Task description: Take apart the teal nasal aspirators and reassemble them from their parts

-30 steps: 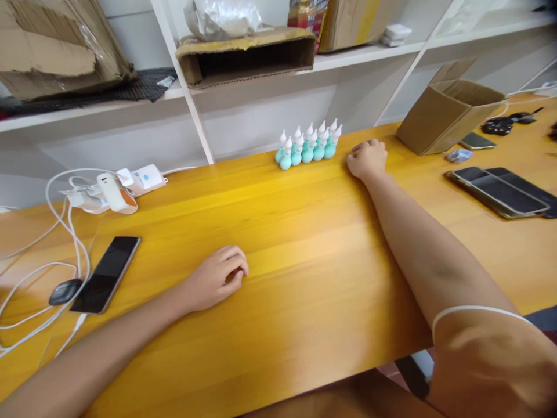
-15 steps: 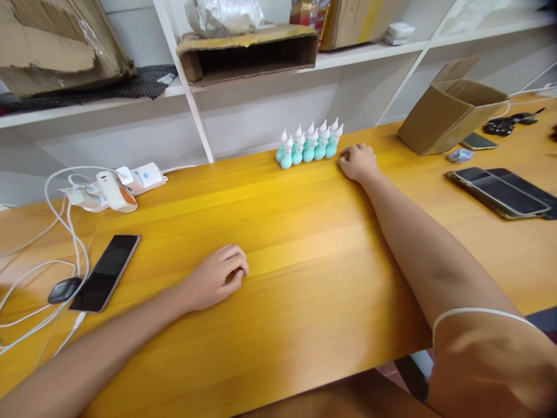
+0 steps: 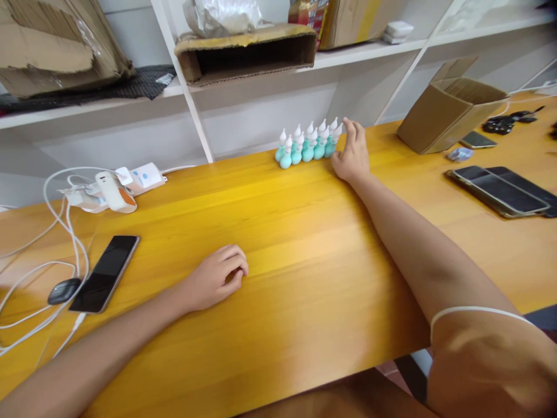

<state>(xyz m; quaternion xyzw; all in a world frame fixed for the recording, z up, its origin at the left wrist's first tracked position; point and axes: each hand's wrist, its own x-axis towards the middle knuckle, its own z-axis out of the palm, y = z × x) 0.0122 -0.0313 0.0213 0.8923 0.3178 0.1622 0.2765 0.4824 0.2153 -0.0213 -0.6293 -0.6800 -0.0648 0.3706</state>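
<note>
Small teal squeeze bulbs with white pointed nozzles [image 3: 307, 152] stand upright in two close rows near the back edge of the wooden table [image 3: 278, 325]. At the right end of these rows is my right hand [image 3: 351, 155], its fingers raised and spread beside the last bulbs. Its thumb is at the base of the nearest bulb; whether it touches, I cannot tell. My left hand [image 3: 217, 277] rests on the table at centre left, fingers loosely curled toward the thumb, with nothing visible in them.
A phone [image 3: 105, 273], white cables and a white power strip [image 3: 100, 194] lie on the left. To the right are an open cardboard box [image 3: 448, 116], stacked phones [image 3: 500, 191] and a small plastic-wrapped item [image 3: 460, 154]. White shelves [image 3: 365, 58] holding cartons line the back.
My right hand has lifted its fingers from a curled rest on the table and shifted slightly left toward the end bulbs. My left hand and the bulbs stay where they were.
</note>
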